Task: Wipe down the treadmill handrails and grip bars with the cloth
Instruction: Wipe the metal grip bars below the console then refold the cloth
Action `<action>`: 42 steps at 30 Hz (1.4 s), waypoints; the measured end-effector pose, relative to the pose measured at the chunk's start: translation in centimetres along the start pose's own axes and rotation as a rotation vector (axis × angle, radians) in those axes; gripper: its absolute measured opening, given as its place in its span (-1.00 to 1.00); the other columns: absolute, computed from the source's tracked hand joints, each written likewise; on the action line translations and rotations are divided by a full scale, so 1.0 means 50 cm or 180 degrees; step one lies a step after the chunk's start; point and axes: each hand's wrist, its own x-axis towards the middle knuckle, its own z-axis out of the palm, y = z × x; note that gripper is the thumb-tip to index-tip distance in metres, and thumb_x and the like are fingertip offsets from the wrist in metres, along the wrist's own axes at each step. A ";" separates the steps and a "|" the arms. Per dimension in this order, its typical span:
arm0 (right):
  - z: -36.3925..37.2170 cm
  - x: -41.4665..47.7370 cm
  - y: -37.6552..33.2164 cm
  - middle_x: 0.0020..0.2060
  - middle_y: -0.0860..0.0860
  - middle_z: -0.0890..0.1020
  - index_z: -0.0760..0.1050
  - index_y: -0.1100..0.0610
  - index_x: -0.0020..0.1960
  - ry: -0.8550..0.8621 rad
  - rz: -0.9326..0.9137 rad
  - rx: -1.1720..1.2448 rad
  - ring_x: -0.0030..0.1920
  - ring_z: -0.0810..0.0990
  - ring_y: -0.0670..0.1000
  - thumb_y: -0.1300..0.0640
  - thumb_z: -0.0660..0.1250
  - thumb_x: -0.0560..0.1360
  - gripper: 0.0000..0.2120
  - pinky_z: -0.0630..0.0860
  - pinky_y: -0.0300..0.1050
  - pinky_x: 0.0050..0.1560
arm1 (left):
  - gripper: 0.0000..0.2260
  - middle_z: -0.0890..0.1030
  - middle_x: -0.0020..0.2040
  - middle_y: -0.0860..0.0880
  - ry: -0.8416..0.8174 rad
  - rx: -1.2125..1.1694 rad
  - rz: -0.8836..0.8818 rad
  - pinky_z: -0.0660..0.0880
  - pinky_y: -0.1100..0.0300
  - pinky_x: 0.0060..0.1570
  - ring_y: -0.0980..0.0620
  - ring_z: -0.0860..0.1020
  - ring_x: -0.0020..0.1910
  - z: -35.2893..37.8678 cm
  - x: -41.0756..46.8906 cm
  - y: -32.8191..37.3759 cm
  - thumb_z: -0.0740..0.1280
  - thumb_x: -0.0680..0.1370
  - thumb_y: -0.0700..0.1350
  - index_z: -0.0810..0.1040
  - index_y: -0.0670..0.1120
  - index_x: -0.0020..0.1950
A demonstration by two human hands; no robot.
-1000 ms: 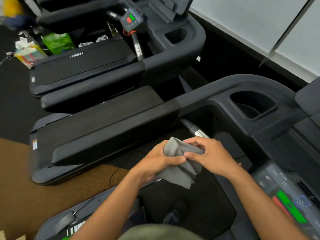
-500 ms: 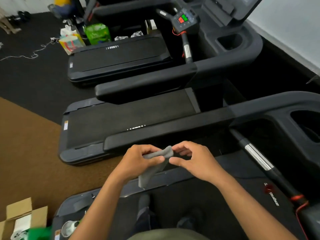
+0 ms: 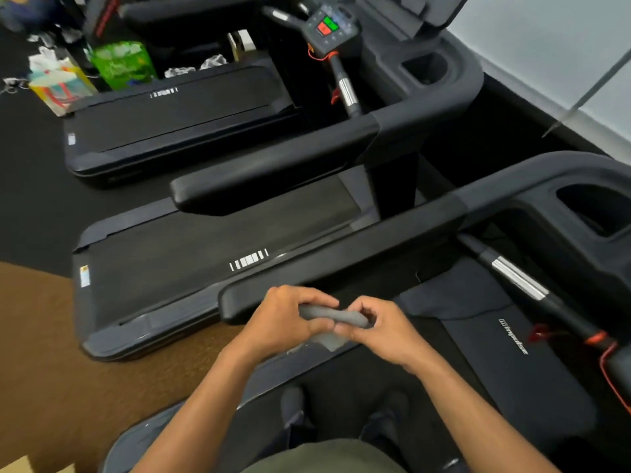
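Note:
A grey cloth (image 3: 333, 317) is bunched into a short roll between my hands, with a corner hanging below. My left hand (image 3: 283, 319) grips its left end and my right hand (image 3: 379, 331) pinches its right end. Both hands hover just in front of the near end of a black padded handrail (image 3: 341, 261), which runs up and right toward the console. A grip bar (image 3: 519, 281) with a shiny metal sleeve slants down on the right, apart from my hands.
A second treadmill with its own handrail (image 3: 273, 169) and grip bar (image 3: 346, 92) stands beyond. Its red-and-green button panel (image 3: 327, 27) is at the top. Bags (image 3: 119, 64) sit on the dark floor at the far left. Brown carpet (image 3: 41, 353) lies to my left.
The view has swung and moved closer to the near handrail. My hands have folded the cloth from a loose hanging bunch into a tighter roll and stretched it between them.

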 end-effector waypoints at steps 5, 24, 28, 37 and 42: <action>-0.028 -0.015 0.002 -0.25 -0.02 0.60 0.51 0.13 -0.12 0.1844 0.0768 0.0931 -0.22 0.58 -0.03 0.02 0.47 0.55 -0.78 0.45 -0.19 -0.32 | -0.87 0.71 -0.15 0.31 0.0984 -0.0211 0.0103 0.52 0.47 -0.05 0.38 0.66 -0.10 -0.031 0.035 -0.006 0.53 0.57 -0.08 0.77 0.12 0.07; 0.167 0.038 -0.097 0.59 0.18 0.28 -0.18 -0.27 0.66 0.1194 0.0379 -0.0107 0.30 0.47 0.20 0.07 0.09 0.74 -0.36 0.47 0.18 0.31 | -0.89 0.73 -0.17 0.23 0.1151 -0.0552 -0.0196 0.46 0.47 -0.16 0.31 0.63 -0.18 -0.086 0.056 -0.053 0.48 0.60 -0.04 0.76 0.18 0.04; 0.220 0.024 -0.097 0.31 0.24 0.57 -0.09 -0.35 0.63 0.0887 0.0211 -0.0009 0.08 0.64 0.15 0.00 0.13 0.73 -0.39 0.61 0.10 0.11 | -0.88 0.77 -0.09 0.15 0.1146 -0.0911 -0.0319 0.63 0.12 0.11 0.15 0.72 -0.01 -0.098 0.060 -0.064 0.47 0.61 -0.07 0.77 0.13 0.06; 0.171 -0.005 -0.198 0.05 -0.09 0.72 0.62 -0.10 0.24 -0.0105 -0.0335 0.0277 0.13 0.67 -0.05 -0.08 0.26 0.63 -0.74 0.58 0.17 0.23 | -0.67 0.78 0.11 0.00 -0.0003 -0.1485 -0.0502 0.61 0.01 0.25 -0.01 0.72 0.15 -0.175 0.000 -0.057 0.33 0.64 0.17 0.73 0.02 0.23; 0.118 0.014 -0.227 -0.05 -0.08 0.71 0.67 -0.08 0.08 0.0110 -0.0659 -0.0046 0.03 0.67 -0.07 -0.07 0.40 0.56 -0.86 0.63 0.13 0.12 | -0.46 0.74 0.09 -0.16 -0.0339 -0.2001 -0.0422 0.59 -0.06 0.06 -0.18 0.67 0.02 -0.221 -0.060 -0.107 0.59 0.39 0.30 0.74 -0.08 0.17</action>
